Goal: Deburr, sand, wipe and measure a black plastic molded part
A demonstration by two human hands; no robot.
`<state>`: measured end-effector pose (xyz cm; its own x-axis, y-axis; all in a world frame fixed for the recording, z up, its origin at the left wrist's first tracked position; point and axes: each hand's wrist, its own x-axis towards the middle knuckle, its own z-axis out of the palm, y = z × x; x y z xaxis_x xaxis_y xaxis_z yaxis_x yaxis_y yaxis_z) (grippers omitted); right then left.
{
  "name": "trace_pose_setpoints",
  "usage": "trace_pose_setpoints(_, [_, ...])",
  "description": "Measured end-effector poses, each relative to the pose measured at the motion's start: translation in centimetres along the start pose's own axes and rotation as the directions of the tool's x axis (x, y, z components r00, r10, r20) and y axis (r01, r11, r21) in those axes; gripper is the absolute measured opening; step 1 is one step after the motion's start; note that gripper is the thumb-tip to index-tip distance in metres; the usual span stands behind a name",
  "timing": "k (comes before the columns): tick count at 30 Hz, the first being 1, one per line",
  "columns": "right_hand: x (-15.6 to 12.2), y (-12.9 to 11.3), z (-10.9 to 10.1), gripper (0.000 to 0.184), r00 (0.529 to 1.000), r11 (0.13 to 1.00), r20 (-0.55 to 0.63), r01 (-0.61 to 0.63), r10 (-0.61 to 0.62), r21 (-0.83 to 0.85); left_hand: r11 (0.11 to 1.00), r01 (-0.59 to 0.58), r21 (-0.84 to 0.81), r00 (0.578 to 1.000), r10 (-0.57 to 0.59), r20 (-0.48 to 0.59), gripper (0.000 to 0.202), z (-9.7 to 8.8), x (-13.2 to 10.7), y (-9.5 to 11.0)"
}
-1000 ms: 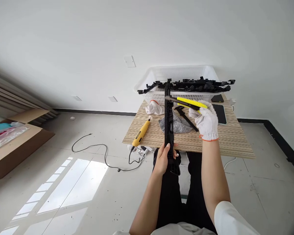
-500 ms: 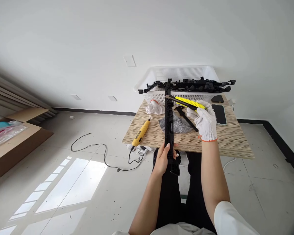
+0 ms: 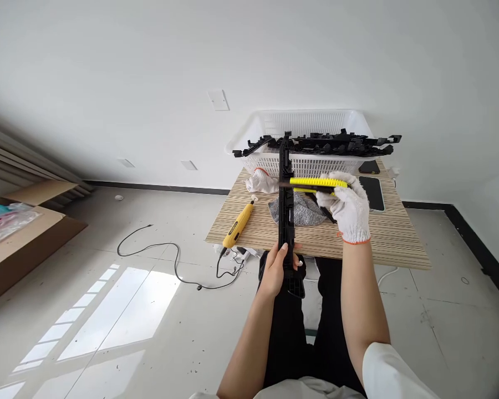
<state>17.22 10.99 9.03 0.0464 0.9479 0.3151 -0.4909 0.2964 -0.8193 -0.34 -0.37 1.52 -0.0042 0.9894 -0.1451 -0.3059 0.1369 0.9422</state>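
Observation:
My bare left hand [image 3: 275, 270] is wrapped round the lower part of a long black plastic bracket [image 3: 286, 216], which stands nearly upright in the view. In a white knit glove, my right hand [image 3: 346, 208] grips a yellow and black utility knife [image 3: 318, 183]. The knife points left, and its dark blade lies across the bracket's upper half; whether it touches cannot be made out. Behind the bracket a grey cloth [image 3: 310, 210] lies on the table, with a black caliper partly hidden by my gloved hand.
A white plastic basket [image 3: 255, 164] at the table's back bears several black brackets [image 3: 349, 145]. A yellow rotary tool [image 3: 238, 224] and a white glove [image 3: 261, 182] lie left on the wooden table [image 3: 382, 238]; a phone [image 3: 372, 193] lies right. A cable [image 3: 177, 252] runs over the floor.
The knife has come down along the bracket toward me and turned from slanting to nearly level. My left hand and the bracket have stayed almost in place.

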Motion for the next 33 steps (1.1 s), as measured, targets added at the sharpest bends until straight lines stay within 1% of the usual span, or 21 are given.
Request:
trace_pose_setpoints(2, [0.05, 0.01, 0.00, 0.022, 1.000, 1.000, -0.030, 0.000, 0.000, -0.008, 1.000, 0.003, 0.003, 1.000, -0.003, -0.009, 0.036, 0.07, -0.05, 0.11])
trace_pose_setpoints(4, [0.07, -0.03, -0.06, 0.019, 0.999, 1.000, 0.016, -0.030, 0.030, 0.000, 1.000, 0.013, 0.006, 1.000, -0.013, -0.012, 0.037, 0.15, -0.11, 0.25])
trace_pose_setpoints(6, [0.05, -0.11, -0.12, 0.020, 0.997, 0.999, 0.067, -0.031, 0.029, 0.025, 1.000, 0.023, 0.006, 1.000, -0.023, -0.015, 0.037, 0.20, -0.13, 0.36])
trace_pose_setpoints(9, [0.01, -0.21, -0.17, 0.023, 1.000, 0.999, 0.016, 0.026, -0.026, 0.038, 1.000, 0.021, 0.007, 1.000, -0.021, -0.017, 0.038, 0.20, -0.12, 0.37])
trace_pose_setpoints(13, [0.06, -0.07, -0.22, 0.021, 0.999, 1.000, 0.032, -0.009, 0.008, 0.016, 1.000, 0.019, 0.009, 1.000, -0.019, 0.000, 0.040, 0.12, -0.07, 0.23])
trace_pose_setpoints(16, [0.09, 0.05, -0.26, 0.023, 0.999, 1.000, -0.029, 0.028, -0.028, 0.005, 1.000, 0.016, 0.009, 1.000, -0.016, -0.005, 0.039, 0.10, -0.06, 0.21])
trace_pose_setpoints(20, [0.02, -0.10, -0.39, 0.020, 1.000, 1.000, -0.018, 0.006, -0.006, 0.014, 1.000, 0.014, 0.006, 1.000, -0.014, -0.005, 0.038, 0.08, -0.06, 0.19])
trace_pose_setpoints(22, [-0.02, -0.22, -0.51, 0.023, 0.997, 0.999, -0.068, 0.047, -0.047, 0.011, 1.000, 0.011, 0.012, 1.000, -0.011, -0.006, 0.038, 0.05, -0.03, 0.11])
trace_pose_setpoints(24, [-0.02, -0.29, -0.68, 0.022, 0.993, 0.998, -0.102, 0.065, -0.065, -0.003, 1.000, 0.008, 0.018, 1.000, -0.008, -0.008, 0.037, 0.01, -0.01, 0.02])
trace_pose_setpoints(27, [0.00, -0.32, -0.85, 0.015, 0.998, 1.000, -0.057, 0.022, -0.021, 0.014, 1.000, 0.006, 0.022, 1.000, -0.006, -0.005, 0.038, 0.00, 0.01, -0.03])
trace_pose_setpoints(31, [-0.07, -0.40, -0.68, 0.021, 0.998, 0.999, -0.048, 0.048, -0.047, 0.013, 1.000, 0.007, 0.025, 1.000, -0.006, -0.017, 0.038, 0.07, -0.03, 0.12])
trace_pose_setpoints(33, [-0.17, -0.44, -0.58, 0.020, 0.999, 1.000, -0.029, 0.023, -0.023, 0.003, 1.000, 0.018, 0.025, 1.000, -0.018, -0.016, 0.038, 0.11, -0.07, 0.22])
